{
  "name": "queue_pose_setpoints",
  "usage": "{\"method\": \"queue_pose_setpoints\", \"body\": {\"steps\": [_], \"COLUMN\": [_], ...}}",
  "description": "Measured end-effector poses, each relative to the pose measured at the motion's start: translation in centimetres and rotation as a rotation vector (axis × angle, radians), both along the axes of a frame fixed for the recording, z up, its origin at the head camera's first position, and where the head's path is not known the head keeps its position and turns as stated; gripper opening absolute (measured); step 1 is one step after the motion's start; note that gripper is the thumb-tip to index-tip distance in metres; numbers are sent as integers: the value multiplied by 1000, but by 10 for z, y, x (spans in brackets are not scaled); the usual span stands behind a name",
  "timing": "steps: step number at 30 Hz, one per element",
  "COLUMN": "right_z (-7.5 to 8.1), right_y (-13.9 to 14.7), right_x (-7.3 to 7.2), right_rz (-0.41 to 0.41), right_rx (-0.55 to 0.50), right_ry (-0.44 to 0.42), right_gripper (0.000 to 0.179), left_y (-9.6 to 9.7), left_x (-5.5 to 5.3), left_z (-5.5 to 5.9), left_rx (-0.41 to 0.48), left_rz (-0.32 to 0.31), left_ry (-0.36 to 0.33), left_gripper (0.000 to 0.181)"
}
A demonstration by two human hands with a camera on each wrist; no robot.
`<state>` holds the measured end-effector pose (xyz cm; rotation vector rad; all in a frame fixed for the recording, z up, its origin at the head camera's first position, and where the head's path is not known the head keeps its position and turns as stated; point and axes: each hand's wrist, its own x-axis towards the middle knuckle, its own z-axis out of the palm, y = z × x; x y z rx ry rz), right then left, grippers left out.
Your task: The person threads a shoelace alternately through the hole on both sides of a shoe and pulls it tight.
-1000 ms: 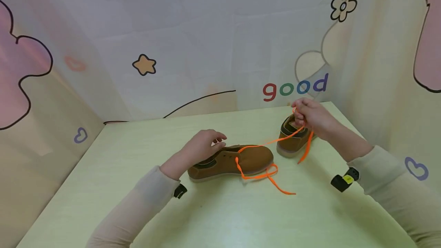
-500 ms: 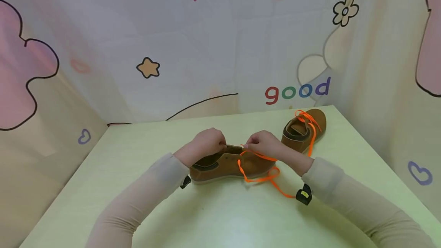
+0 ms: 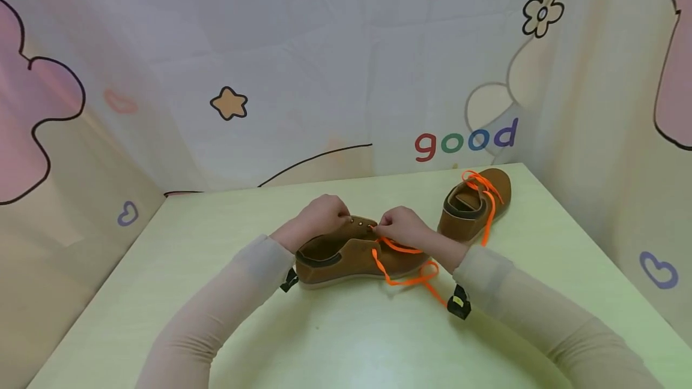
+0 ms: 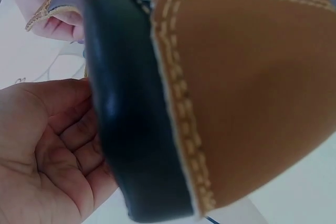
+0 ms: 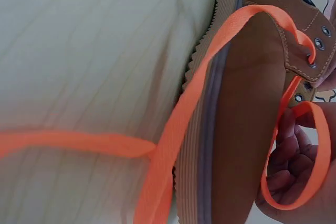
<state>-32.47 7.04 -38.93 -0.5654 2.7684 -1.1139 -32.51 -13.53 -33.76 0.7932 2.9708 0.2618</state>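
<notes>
left hand on the brown shoe, right hand on its orange lace

the brown shoe sits upright on the pale counter, toe to the right, between the two hands. the left hand pinches the raised far eyelet flap, its palm beside the dark padded collar. the right hand, fingers curled, pinches the lace close to that flap's eyelets, and the lace loops down below the fingers.

another length of lace comes out of the near flap's eyelet closest to the toe, drops over the side of the shoe and trails across the counter.

the other shoe stands beyond the right hand, toe away, with an orange lace of its own. a patterned cloth hangs behind, showing the word "good".
</notes>
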Motion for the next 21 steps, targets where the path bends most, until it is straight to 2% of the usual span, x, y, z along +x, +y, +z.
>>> {"method": "queue_pose_setpoints", "body": {"steps": [3, 6, 10, 13, 15, 18, 21], "right_z": [-2, -4, -4, -3, -4, -7, -2], "right_y": [-5, -9, -10, -7, -2, 5, 11], "right_x": [-1, -2, -7, -14, -18, -23, -28], "right_rz": [-26, -41, 61, 154, 170, 143, 83], "right_rx": [1, 6, 42, -22, -97, -200, -291], "right_ry": [35, 33, -5, -95, -177, -254, -286], "right_gripper": [27, 21, 26, 28, 29, 31, 34], "left_y": [-1, -3, -5, -6, -5, -5, -4], "left_x": [0, 1, 3, 4, 4, 4, 5], "left_z": [0, -1, -4, -6, -6, -5, -3], "left_rx": [14, 32, 52, 61, 60, 60, 56], "left_rz": [4, -2, -11, -3, -2, -3, -7], "left_ry": [-15, -31, -27, -16, -12, -12, -12], "left_gripper": [23, 23, 23, 23, 22, 22, 21]}}
